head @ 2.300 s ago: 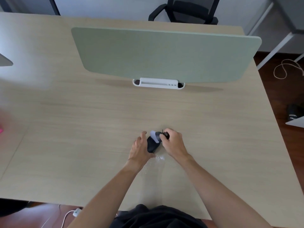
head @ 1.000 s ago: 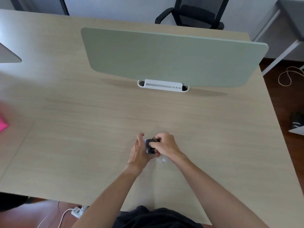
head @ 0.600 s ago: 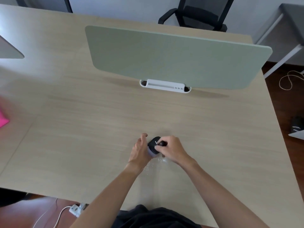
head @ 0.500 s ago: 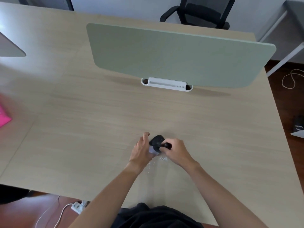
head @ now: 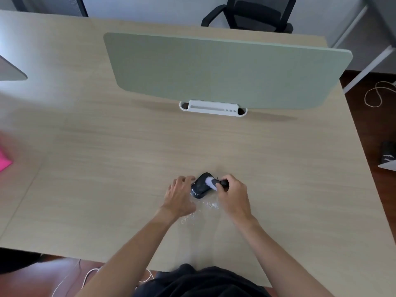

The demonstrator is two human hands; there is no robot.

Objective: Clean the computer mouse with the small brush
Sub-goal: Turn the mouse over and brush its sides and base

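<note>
A black computer mouse point(head: 200, 186) lies on the wooden desk point(head: 107, 168) in front of me, tipped a little with white lettering on its near side. My left hand point(head: 179, 195) steadies it from the left, fingers against its side. My right hand point(head: 232, 195) grips a small brush point(head: 214, 182) by its dark handle. The brush's pale bristles lie on the mouse's top right. Small white crumbs point(head: 200, 211) are scattered on the desk just below the mouse.
A green divider panel point(head: 214, 69) on a white clamp base point(head: 213, 107) stands across the desk behind the mouse. A pink object point(head: 4, 162) lies at the left edge. A black office chair point(head: 255, 13) stands beyond the desk. Cables lie on the floor.
The brush has swept back and forth over the mouse, from its near left part to its top right. My left hand has stayed at the mouse's left side.
</note>
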